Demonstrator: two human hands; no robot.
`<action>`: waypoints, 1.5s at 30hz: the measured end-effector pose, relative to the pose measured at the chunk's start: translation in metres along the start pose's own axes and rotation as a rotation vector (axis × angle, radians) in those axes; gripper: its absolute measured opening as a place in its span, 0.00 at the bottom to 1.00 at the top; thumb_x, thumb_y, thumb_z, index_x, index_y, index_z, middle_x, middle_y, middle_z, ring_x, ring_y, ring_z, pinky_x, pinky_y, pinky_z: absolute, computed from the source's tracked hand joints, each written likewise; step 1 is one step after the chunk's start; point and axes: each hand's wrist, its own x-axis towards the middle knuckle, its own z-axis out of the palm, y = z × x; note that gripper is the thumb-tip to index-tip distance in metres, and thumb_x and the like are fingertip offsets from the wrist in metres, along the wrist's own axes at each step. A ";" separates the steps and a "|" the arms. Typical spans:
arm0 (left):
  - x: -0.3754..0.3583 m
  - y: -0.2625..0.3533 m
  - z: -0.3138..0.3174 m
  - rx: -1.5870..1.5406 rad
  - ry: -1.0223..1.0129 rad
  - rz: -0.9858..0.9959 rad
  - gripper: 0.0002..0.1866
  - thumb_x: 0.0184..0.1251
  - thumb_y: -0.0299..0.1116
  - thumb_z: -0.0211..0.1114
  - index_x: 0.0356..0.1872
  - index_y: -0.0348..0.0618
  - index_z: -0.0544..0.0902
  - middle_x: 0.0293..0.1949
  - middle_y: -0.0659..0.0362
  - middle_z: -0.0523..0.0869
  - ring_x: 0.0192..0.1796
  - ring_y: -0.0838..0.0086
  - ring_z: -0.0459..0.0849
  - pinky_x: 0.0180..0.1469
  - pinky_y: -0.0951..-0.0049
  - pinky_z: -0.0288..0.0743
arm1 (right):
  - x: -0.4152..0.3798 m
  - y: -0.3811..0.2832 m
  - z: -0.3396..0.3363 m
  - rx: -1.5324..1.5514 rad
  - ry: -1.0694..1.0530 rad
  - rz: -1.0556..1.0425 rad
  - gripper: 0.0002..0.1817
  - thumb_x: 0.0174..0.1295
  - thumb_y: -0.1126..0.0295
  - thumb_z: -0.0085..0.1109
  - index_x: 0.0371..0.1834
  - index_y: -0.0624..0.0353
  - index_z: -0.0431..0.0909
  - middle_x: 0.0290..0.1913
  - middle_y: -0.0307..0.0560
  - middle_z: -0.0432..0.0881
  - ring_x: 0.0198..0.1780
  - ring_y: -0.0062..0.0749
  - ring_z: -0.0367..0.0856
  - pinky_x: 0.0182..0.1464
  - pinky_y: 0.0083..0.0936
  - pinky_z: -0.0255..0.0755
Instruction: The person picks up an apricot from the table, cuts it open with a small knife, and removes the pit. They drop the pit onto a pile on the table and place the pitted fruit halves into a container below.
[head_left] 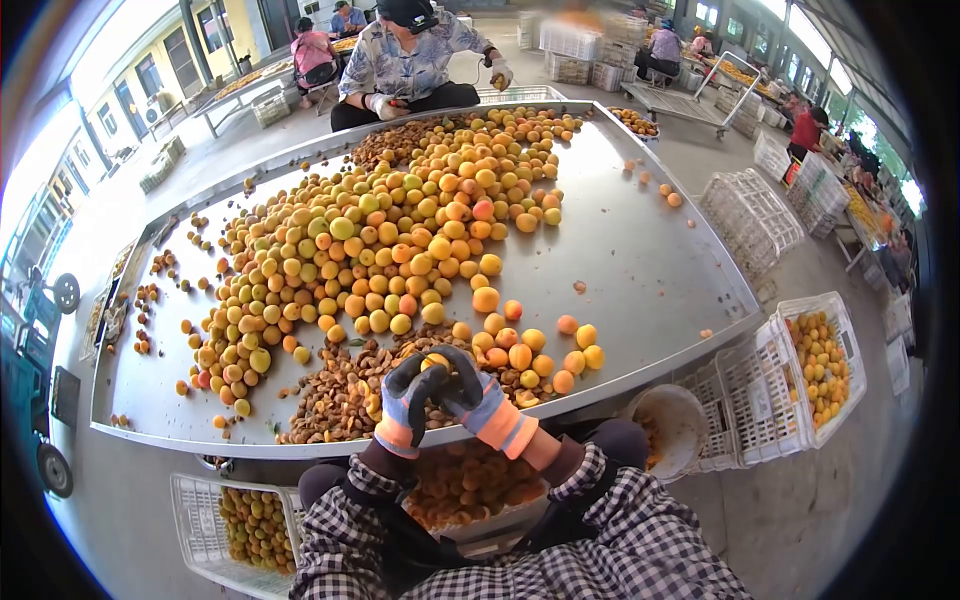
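Note:
My left hand (pixel 406 398), in a black, blue and orange glove, is closed around an apricot (pixel 434 361) just above the near edge of the metal table (pixel 625 290). My right hand (pixel 484 398), gloved the same way, meets it with fingers curled against the fruit; anything inside its grip is hidden. Under and beside both hands lies a heap of brown pits (pixel 335 395). A large pile of whole apricots (pixel 350 250) spreads beyond them. Below my wrists, a crate between my knees holds orange apricot pieces (pixel 470 485).
White crates of apricots stand at right (pixel 845 385) and lower left (pixel 200 530), with a white bucket (pixel 668 430) near my right knee. Across the table sits a co-worker (pixel 405 60) in white gloves. Stacked crates (pixel 750 215) and a metal cart (pixel 690 100) stand farther right.

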 end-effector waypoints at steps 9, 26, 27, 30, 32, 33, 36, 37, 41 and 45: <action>0.001 0.000 -0.014 -0.494 -0.057 -0.507 0.25 0.62 0.33 0.57 0.61 0.34 0.71 0.37 0.60 0.80 0.30 0.79 0.77 0.31 0.82 0.70 | 0.005 0.004 -0.020 0.362 0.121 0.398 0.29 0.59 0.75 0.59 0.64 0.61 0.63 0.43 0.45 0.80 0.39 0.21 0.78 0.39 0.19 0.73; -0.013 -0.001 -0.002 -0.231 -0.206 -0.400 0.25 0.64 0.35 0.60 0.61 0.41 0.71 0.38 0.64 0.81 0.31 0.85 0.73 0.33 0.85 0.69 | 0.036 -0.024 -0.047 0.625 0.467 0.109 0.08 0.65 0.73 0.52 0.45 0.63 0.73 0.24 0.47 0.78 0.11 0.17 0.63 0.13 0.14 0.54; -0.015 -0.001 0.000 -0.247 -0.267 -0.404 0.25 0.65 0.35 0.59 0.62 0.40 0.69 0.36 0.63 0.81 0.29 0.84 0.73 0.31 0.84 0.67 | 0.040 -0.031 -0.046 0.673 0.489 0.087 0.08 0.66 0.72 0.53 0.45 0.63 0.73 0.25 0.47 0.78 0.11 0.17 0.63 0.13 0.14 0.54; -0.015 0.003 0.009 -0.263 -0.356 -0.382 0.25 0.66 0.35 0.56 0.62 0.37 0.67 0.28 0.61 0.78 0.24 0.83 0.71 0.27 0.83 0.63 | 0.043 -0.029 -0.039 0.741 0.500 0.053 0.09 0.66 0.70 0.54 0.45 0.63 0.73 0.25 0.47 0.79 0.11 0.17 0.63 0.13 0.14 0.54; -0.015 0.007 0.012 -0.259 -0.327 -0.476 0.22 0.66 0.35 0.56 0.59 0.37 0.69 0.26 0.64 0.75 0.24 0.83 0.70 0.27 0.82 0.63 | 0.043 -0.025 -0.036 0.759 0.491 0.042 0.10 0.67 0.69 0.54 0.45 0.63 0.73 0.25 0.47 0.79 0.11 0.17 0.63 0.13 0.14 0.54; -0.015 0.005 0.011 -0.261 -0.327 -0.480 0.22 0.66 0.35 0.56 0.59 0.37 0.69 0.26 0.64 0.75 0.24 0.83 0.70 0.27 0.82 0.63 | 0.043 -0.024 -0.034 0.699 0.480 0.013 0.09 0.67 0.69 0.54 0.45 0.63 0.73 0.26 0.46 0.79 0.11 0.17 0.63 0.14 0.14 0.55; -0.017 -0.001 0.007 -0.283 -0.307 -0.493 0.20 0.66 0.34 0.57 0.57 0.38 0.70 0.26 0.65 0.75 0.25 0.83 0.71 0.27 0.83 0.63 | 0.041 -0.028 -0.031 0.626 0.463 -0.041 0.10 0.67 0.68 0.54 0.44 0.63 0.73 0.26 0.44 0.79 0.12 0.16 0.64 0.15 0.12 0.56; -0.017 -0.004 0.007 -0.307 -0.311 -0.491 0.20 0.65 0.33 0.58 0.57 0.38 0.71 0.27 0.65 0.75 0.25 0.84 0.71 0.27 0.83 0.63 | 0.040 -0.030 -0.031 0.612 0.463 -0.070 0.10 0.67 0.68 0.54 0.44 0.63 0.74 0.26 0.43 0.79 0.13 0.16 0.64 0.16 0.12 0.56; -0.017 -0.021 0.006 -0.297 -0.326 -0.445 0.19 0.63 0.32 0.62 0.54 0.39 0.73 0.38 0.61 0.81 0.34 0.83 0.76 0.34 0.81 0.72 | 0.032 -0.028 -0.024 0.663 0.416 -0.064 0.13 0.67 0.65 0.54 0.47 0.64 0.73 0.26 0.42 0.78 0.15 0.15 0.65 0.17 0.11 0.57; -0.019 -0.038 0.009 -0.112 -0.260 -0.295 0.18 0.62 0.32 0.65 0.51 0.39 0.75 0.38 0.61 0.82 0.38 0.82 0.77 0.39 0.78 0.73 | 0.026 -0.027 -0.013 0.673 0.384 -0.090 0.19 0.66 0.60 0.57 0.51 0.64 0.72 0.26 0.42 0.78 0.17 0.15 0.67 0.19 0.11 0.58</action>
